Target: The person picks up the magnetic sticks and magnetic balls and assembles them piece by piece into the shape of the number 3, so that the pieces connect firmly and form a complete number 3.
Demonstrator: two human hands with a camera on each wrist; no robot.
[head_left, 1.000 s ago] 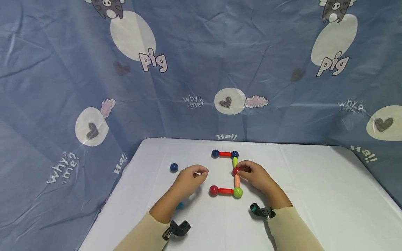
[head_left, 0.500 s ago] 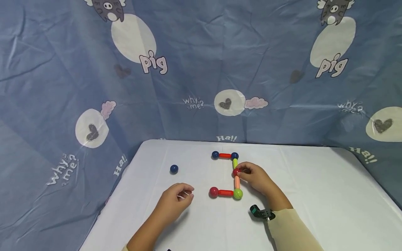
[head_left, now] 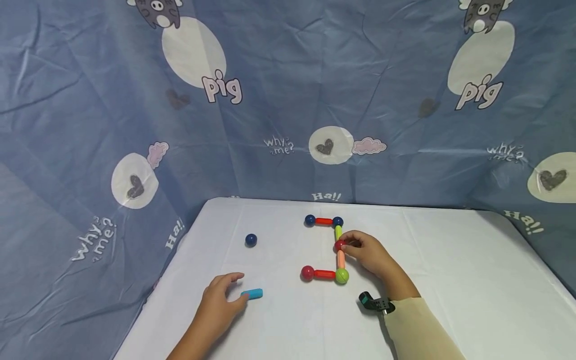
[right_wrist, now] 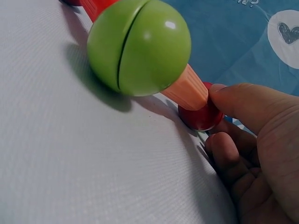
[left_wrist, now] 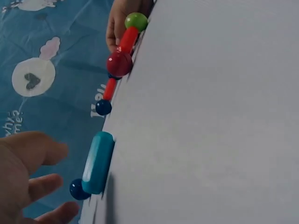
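Note:
My right hand (head_left: 371, 255) pinches the red ball (head_left: 339, 245) midway along the right side of a joined shape of balls and sticks. From that ball a yellow-green stick (head_left: 338, 232) runs to a dark blue ball (head_left: 337, 221), and an orange stick (head_left: 341, 260) runs to a green ball (right_wrist: 140, 49). Red sticks reach left from both corners, ending in a dark blue ball (head_left: 310, 220) and another red ball (head_left: 307, 273). My left hand (head_left: 218, 305) has its fingers spread beside a light blue stick (left_wrist: 99, 162) lying on the table; a gap shows between them in the left wrist view.
A loose dark blue ball (head_left: 251, 240) lies on the white tabletop (head_left: 288, 320), left of the joined shape. A blue printed cloth (head_left: 270, 100) hangs behind the table and along its left side.
My left hand has drawn back to the left and toward me, its fingers spreading, and the light blue stick now shows. My right hand stays on the red ball.

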